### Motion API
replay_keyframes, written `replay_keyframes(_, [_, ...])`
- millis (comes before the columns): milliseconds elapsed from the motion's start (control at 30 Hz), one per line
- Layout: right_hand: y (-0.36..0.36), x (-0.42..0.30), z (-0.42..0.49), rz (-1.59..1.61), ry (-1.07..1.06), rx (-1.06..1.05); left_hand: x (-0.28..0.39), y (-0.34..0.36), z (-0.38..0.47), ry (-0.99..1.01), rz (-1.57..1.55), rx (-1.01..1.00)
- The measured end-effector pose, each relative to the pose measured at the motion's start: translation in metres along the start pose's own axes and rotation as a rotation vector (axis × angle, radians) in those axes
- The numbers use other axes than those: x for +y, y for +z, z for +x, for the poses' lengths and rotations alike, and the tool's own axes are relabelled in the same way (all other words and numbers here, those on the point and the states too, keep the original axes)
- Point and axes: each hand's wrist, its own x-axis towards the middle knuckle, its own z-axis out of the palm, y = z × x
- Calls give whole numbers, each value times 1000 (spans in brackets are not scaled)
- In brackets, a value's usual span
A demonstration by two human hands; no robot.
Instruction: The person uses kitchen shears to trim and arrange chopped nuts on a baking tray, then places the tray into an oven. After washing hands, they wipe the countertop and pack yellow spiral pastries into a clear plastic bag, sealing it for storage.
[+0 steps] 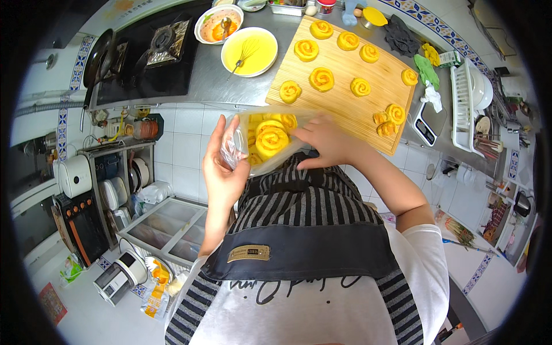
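My left hand [226, 166] grips the left side of a clear plastic bag [258, 170] in front of my apron. Several yellow spiral rolls [272, 140] lie inside the bag. At the bag's right edge is my right hand [325, 140], its thumb apart from the fingers; the fingertips touch the film, and whether they pinch it cannot be told. Beyond the bag, more yellow spiral rolls [321, 79] are spread on a bamboo board [345, 110]. Near the board's right corner, smaller pieces [387, 128] touch one roll.
A white bowl of yellow liquid [263, 56] holds a whisk [246, 51]. Behind it stands a patterned bowl with a spoon [206, 28]. The gas hob [133, 82] is left, a digital scale [424, 131] and a dish rack [459, 116] right. Cloths [401, 36] lie behind the board.
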Motion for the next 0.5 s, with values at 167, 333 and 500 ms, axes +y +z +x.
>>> replay_keyframes(167, [-14, -15, 6, -177, -8, 221, 1, -36, -2, 69, 127, 104])
replay_keyframes(333, [-26, -57, -5, -185, -272, 410, 1, -75, 5, 88, 346, 124])
replay_keyframes(500, [-34, -55, -24, -242, -100, 491, 32, -89, 7, -24, 433, -68])
